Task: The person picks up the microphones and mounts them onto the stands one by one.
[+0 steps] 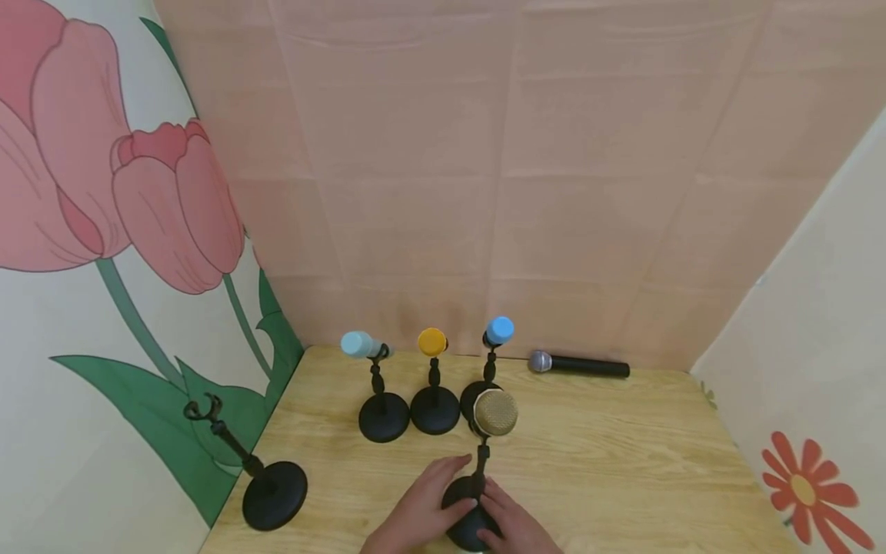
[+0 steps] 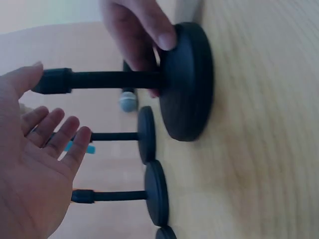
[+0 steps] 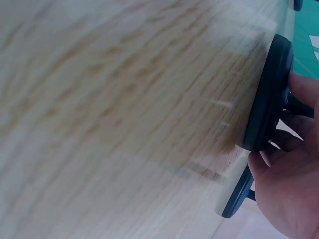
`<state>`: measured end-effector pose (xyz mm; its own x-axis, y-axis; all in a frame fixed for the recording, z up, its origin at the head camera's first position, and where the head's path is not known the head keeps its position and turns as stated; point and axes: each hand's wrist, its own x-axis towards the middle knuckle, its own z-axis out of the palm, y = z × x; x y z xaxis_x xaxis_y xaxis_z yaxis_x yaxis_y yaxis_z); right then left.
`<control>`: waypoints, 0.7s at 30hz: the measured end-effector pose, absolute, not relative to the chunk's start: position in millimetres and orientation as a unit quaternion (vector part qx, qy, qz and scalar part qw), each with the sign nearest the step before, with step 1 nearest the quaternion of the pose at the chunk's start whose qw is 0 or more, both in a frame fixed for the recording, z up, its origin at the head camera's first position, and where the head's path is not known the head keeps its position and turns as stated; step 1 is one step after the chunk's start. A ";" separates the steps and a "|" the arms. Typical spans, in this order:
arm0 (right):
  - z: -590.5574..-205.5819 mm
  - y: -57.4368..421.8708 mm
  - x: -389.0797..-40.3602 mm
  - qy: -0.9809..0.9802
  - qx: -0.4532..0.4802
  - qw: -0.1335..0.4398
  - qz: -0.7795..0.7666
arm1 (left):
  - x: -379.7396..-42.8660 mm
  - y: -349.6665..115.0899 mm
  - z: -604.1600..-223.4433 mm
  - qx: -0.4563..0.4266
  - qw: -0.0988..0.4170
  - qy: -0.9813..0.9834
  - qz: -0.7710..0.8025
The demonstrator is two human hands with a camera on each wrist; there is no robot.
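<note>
A microphone with a gold mesh head [image 1: 495, 412] sits on a black microphone stand [image 1: 471, 532] near the table's front edge. My left hand [image 1: 418, 508] is beside the stand's pole. In the left wrist view, this hand [image 2: 37, 172] has its fingers extended, and its thumb is at the thicker upper part of the pole. From the other side, my right hand [image 1: 515, 527] holds the round base. The right wrist view shows that hand's [image 3: 286, 174] thumb and fingers on the base [image 3: 269, 94], which stands flat on the wood.
Behind stand three more stands, with a pale blue microphone [image 1: 357, 344], a yellow one [image 1: 432, 342] and a bright blue one [image 1: 500, 330]. A black handheld microphone [image 1: 581, 365] lies at the back right. A stand with a bare clip [image 1: 274, 495] is at the left edge.
</note>
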<state>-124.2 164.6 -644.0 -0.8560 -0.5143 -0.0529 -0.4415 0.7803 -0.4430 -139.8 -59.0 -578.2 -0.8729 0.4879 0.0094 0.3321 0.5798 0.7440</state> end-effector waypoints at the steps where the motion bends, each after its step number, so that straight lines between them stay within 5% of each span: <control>1: -643.9 164.7 -124.4 0.939 -0.255 0.087 -0.215 | -139.5 -58.4 -575.5 0.235 0.094 0.880 0.401; 21: -640.1 161.6 -124.6 0.939 -0.228 0.119 -0.228 | -141.3 -47.2 -565.9 0.256 0.068 0.851 0.453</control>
